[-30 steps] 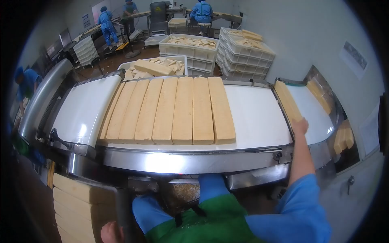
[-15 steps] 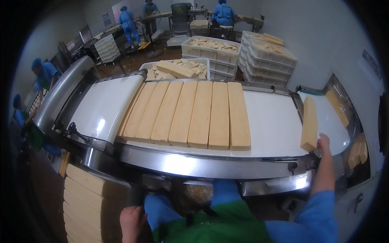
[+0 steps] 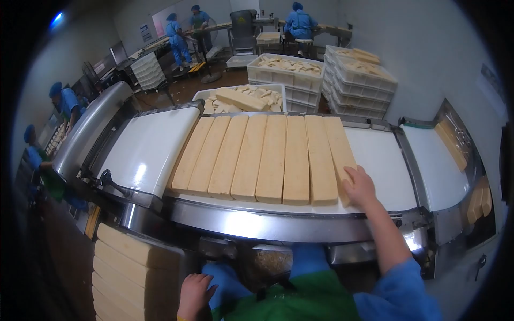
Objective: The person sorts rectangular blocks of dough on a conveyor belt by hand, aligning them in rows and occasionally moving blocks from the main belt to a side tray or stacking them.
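My right hand [image 3: 360, 187] is closed on the near end of a long bread loaf [image 3: 338, 152], fingers over its top and right side. This loaf lies slightly slanted on the white conveyor belt [image 3: 380, 166], against a row of several similar pale loaves [image 3: 271, 160]. My left hand [image 3: 195, 294] hangs low by my left thigh, thumb apart from the fingers, with nothing in it. Near it, more long loaves [image 3: 126, 273] lie side by side at the lower left.
Behind the belt stands a white crate [image 3: 281, 99] of broken pieces, with stacked crates [image 3: 364, 88] to its right. A curved metal cover [image 3: 91, 134] rises at left; a belt section [image 3: 436, 160] continues at right. Several people in blue work farther back.
My right hand has brought the loaf leftward from the right end of the belt to the row. My left hand's fingers have opened out, and the view has shifted slightly.
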Available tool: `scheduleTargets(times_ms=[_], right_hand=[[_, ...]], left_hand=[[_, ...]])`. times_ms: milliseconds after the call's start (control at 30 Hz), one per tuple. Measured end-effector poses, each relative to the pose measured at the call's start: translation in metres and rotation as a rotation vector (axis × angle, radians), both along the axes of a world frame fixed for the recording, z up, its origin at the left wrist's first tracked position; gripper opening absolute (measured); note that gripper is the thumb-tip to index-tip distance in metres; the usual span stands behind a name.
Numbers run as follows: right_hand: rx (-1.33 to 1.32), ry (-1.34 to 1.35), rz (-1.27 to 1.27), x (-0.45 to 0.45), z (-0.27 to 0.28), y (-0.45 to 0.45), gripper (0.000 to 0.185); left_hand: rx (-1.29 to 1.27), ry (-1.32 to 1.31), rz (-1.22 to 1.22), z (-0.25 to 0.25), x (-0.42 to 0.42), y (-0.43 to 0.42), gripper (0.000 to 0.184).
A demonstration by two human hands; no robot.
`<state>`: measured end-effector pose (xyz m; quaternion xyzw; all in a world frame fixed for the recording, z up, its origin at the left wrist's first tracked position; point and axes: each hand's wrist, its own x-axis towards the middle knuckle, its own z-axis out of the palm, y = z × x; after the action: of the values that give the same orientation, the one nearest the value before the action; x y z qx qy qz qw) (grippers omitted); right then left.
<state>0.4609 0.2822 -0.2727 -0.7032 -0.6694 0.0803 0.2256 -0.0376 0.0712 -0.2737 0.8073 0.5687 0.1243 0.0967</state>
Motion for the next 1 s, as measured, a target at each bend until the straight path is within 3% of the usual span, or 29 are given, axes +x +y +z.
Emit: scheduleTargets(times_ms=[100, 300, 367, 733, 933, 1000], right_hand=[[-0.037, 0.036, -0.103, -0.023, 0.008, 0.003, 0.048], [0.251, 0.063, -0.104, -0.02, -0.028, -0.003, 0.047], [0.206, 0.09, -0.165, -0.027, -0.032, 0.002, 0.045], [0.406, 0.041, 0.047, -0.064, -0.026, -0.033, 0.036], [0.424, -0.03, 0.163, -0.108, -0.031, -0.093, 0.038], [0.45, -0.107, 0.115, -0.11, -0.046, -0.097, 0.042]], left_hand=[[-0.006, 0.008, -0.029, -0.004, 0.007, 0.006, 0.026], [-0.154, 0.072, -0.127, -0.034, 0.015, 0.005, 0.029], [-0.222, 0.025, -0.152, -0.047, 0.015, 0.001, 0.027], [-0.246, -0.063, -0.078, -0.036, 0.003, -0.013, 0.039], [-0.157, -0.58, -0.052, 0.04, 0.005, 0.005, 0.048], [-0.058, -0.82, -0.222, 0.069, 0.008, 0.018, 0.046]])
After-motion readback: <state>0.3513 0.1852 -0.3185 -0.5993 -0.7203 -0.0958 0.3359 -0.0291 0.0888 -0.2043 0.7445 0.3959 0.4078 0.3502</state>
